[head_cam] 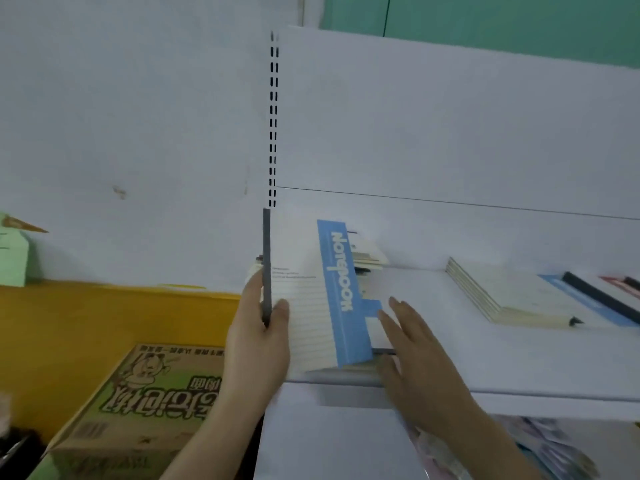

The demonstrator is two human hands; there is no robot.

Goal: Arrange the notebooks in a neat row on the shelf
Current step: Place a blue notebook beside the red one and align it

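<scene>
Notebook [325, 296] stands pinched in left hand [258, 337], right hand [412, 355] alongside.

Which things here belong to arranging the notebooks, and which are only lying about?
Job:
- blue-and-cream lined notebook, left hand gripping it, right hand touching it
- flat cream notebook stack
- white shelf

Lying about:
- green printed cardboard box
- yellow surface

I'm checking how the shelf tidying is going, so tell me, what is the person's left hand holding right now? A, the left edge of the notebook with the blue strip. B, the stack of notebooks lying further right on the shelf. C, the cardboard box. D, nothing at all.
A: the left hand grips the left edge of the notebook with the blue strip, with its thumb on the cover.
</scene>
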